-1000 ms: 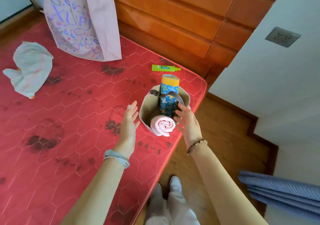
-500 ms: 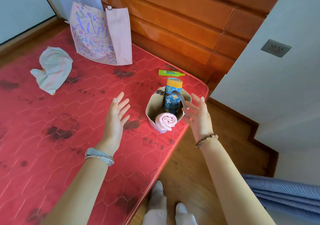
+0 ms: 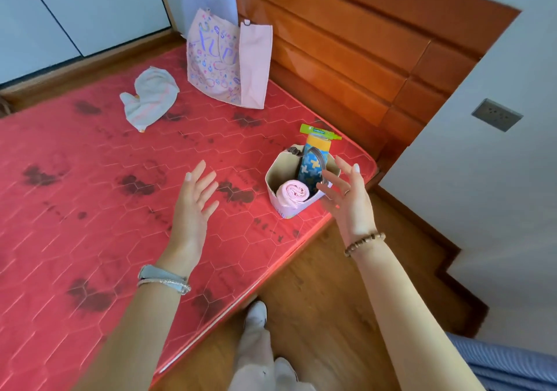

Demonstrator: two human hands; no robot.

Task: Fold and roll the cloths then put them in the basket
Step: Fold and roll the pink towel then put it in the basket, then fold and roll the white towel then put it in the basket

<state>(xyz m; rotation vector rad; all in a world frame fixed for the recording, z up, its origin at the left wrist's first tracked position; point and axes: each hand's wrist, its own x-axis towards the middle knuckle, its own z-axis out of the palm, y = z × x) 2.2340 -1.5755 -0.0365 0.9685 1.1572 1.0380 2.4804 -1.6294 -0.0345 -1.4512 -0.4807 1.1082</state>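
Observation:
A small beige basket (image 3: 278,170) stands near the right corner of the red mattress (image 3: 90,197). Inside it a rolled pink cloth (image 3: 293,193) lies in front, and a rolled blue-and-yellow patterned cloth (image 3: 312,164) stands upright behind it. A crumpled white cloth (image 3: 150,97) lies loose on the mattress at the far left. My left hand (image 3: 194,200) hovers over the mattress left of the basket, fingers spread, holding nothing. My right hand (image 3: 346,196) floats just right of the basket, fingers loose and empty.
A pink printed tote bag (image 3: 226,62) leans against the wooden headboard (image 3: 346,59) behind the white cloth. A green tube (image 3: 319,132) lies beyond the basket. The mattress edge drops to a wooden floor (image 3: 316,285) where my feet stand; a white wall is at right.
Both hands have drawn back from the basket and lifted apart, empty. The view has swung left and up, showing more of the mattress and the white cloth.

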